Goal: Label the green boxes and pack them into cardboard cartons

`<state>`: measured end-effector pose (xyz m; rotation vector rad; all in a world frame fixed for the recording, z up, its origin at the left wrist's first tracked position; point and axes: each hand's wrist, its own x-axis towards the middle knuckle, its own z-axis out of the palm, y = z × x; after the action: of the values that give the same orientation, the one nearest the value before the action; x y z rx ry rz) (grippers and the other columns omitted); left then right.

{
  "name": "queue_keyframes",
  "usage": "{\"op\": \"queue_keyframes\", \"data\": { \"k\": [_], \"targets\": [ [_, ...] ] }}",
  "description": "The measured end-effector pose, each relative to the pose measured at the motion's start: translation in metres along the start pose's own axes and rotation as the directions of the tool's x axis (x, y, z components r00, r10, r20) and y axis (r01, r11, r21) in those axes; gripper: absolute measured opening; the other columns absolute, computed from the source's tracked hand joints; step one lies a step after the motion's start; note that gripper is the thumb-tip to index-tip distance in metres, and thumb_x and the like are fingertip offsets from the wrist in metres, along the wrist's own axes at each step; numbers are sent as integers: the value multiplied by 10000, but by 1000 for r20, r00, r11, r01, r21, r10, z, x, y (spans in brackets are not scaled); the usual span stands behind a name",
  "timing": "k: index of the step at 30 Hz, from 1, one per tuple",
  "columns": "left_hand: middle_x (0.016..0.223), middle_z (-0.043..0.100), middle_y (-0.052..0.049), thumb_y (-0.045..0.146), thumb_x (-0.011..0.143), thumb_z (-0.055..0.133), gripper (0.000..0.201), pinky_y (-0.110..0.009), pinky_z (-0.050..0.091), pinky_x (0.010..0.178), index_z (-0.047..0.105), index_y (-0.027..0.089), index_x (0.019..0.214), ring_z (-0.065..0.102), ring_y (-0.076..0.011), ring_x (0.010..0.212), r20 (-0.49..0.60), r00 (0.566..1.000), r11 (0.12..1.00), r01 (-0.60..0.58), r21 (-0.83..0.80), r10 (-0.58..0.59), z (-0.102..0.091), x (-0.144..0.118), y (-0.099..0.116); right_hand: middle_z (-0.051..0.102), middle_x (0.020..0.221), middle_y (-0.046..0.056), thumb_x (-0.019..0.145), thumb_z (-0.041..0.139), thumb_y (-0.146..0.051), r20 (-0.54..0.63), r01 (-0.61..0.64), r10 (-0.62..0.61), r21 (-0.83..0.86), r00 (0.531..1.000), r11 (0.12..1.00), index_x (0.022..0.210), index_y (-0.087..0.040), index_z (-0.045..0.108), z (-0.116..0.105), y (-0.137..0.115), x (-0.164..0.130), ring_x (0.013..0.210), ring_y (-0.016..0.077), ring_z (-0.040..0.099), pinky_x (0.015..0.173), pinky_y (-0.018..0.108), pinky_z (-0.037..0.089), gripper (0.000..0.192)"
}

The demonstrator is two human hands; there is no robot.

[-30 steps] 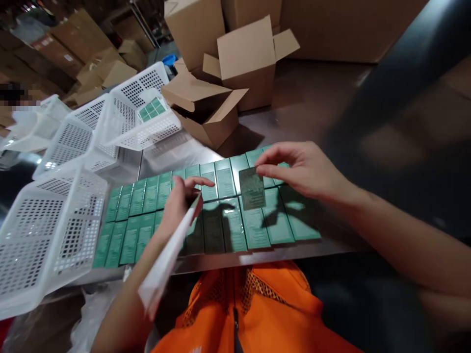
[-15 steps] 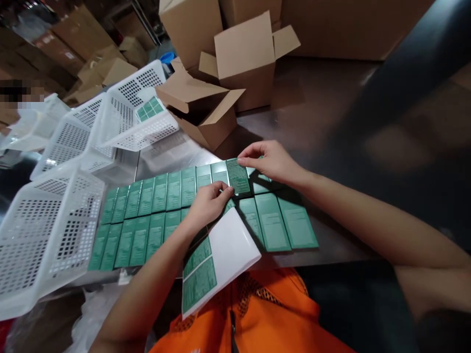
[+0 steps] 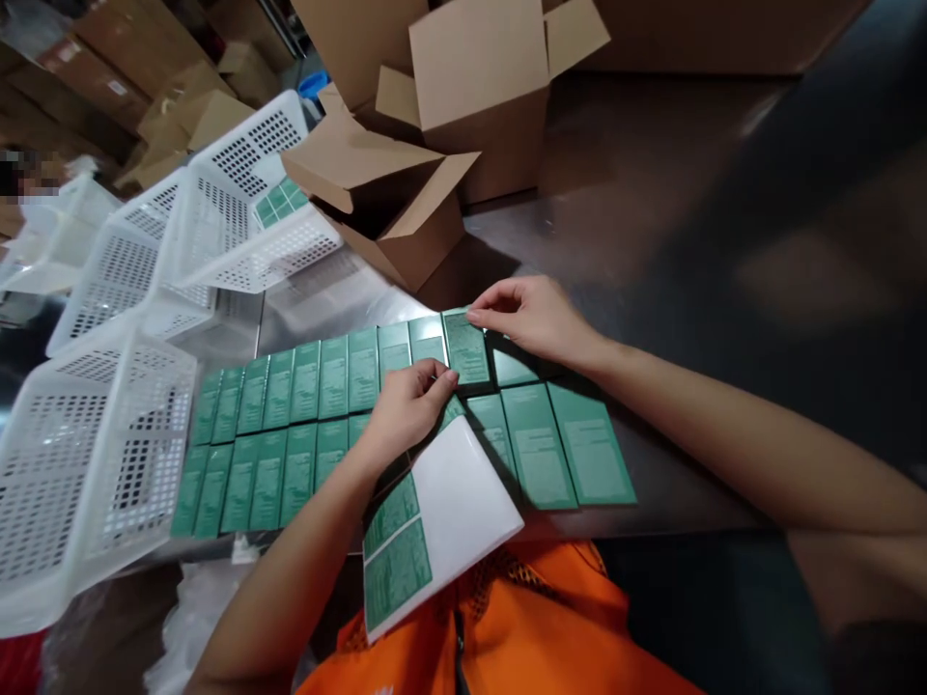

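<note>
Atop the far row of flat green boxes (image 3: pixel 333 372), right hand (image 3: pixel 532 319) and left hand (image 3: pixel 406 405) pinch a green printed label (image 3: pixel 465 347), long axis pointing away, left also clamping the white backing sheet (image 3: pixel 456 502)

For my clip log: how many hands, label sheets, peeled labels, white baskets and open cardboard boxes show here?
Hands: 2, left hand and right hand
Label sheet: 1
Peeled green label: 1
White baskets: 4
Open cardboard boxes: 2
Total: 10

boxes (image 3: pixel 319 415) in two rows on table (image 3: pixel 652 241); baskets (image 3: pixel 94 454) left; cartons (image 3: pixel 406 193) behind.
</note>
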<state>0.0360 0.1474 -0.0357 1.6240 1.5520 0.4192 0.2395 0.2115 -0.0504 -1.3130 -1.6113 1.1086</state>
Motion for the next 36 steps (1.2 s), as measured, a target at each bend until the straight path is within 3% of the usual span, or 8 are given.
{"op": "queue_keyframes", "data": {
  "k": [4,9,20,26,31,34,36],
  "targets": [
    [541,433,45,404,868,529,300,-268,265,555,512,205,643,398,-135,543,-21,1000,995,25,98,-23,3,-1,5,719,820,24,810,741,-319,-30,51,-60,-234,998,971,810,-206,783,4,4,-1,727,163,614,656,286,415,120],
    [542,467,34,362,883,535,293,-271,270,566,535,204,636,428,-143,552,-30,999,973,50,225,-45,5,-1,7,693,835,23,837,725,-326,-4,83,-91,-361,996,929,821,-212,786,10,8,-1,722,159,593,636,284,380,131],
    [530,480,23,318,879,553,247,-286,267,579,589,207,661,426,-161,540,-1,995,947,92,309,-97,7,5,13,692,844,28,839,738,-321,4,44,-47,-430,999,902,841,-212,787,12,7,-1,707,164,584,629,291,367,120],
    [586,563,-16,289,858,537,219,-301,301,592,621,206,674,490,-183,583,6,994,925,97,367,-107,7,8,17,680,832,30,849,733,-313,9,63,-66,-455,998,888,847,-208,783,14,9,-1,701,164,585,627,299,374,116],
    [685,655,-77,293,873,517,233,-308,313,583,671,200,725,567,-225,650,26,996,852,57,521,-82,6,9,27,670,878,38,837,744,-304,6,88,-97,-489,995,868,885,-204,742,16,8,-5,750,184,598,653,309,388,111],
    [715,671,-96,292,887,494,234,-306,274,562,676,196,776,575,-235,643,19,996,797,60,601,-90,6,5,30,651,1048,55,750,811,-290,-69,90,-138,-469,988,879,1119,-194,642,17,8,-4,763,181,606,682,316,420,417],
    [727,675,-99,286,886,507,209,-306,252,561,675,196,800,578,-238,642,3,996,776,65,627,-86,4,-1,28,643,1047,54,716,824,-282,-92,77,-132,-455,987,887,1176,-183,581,15,9,-2,741,176,606,671,316,425,529]
  ]
}}
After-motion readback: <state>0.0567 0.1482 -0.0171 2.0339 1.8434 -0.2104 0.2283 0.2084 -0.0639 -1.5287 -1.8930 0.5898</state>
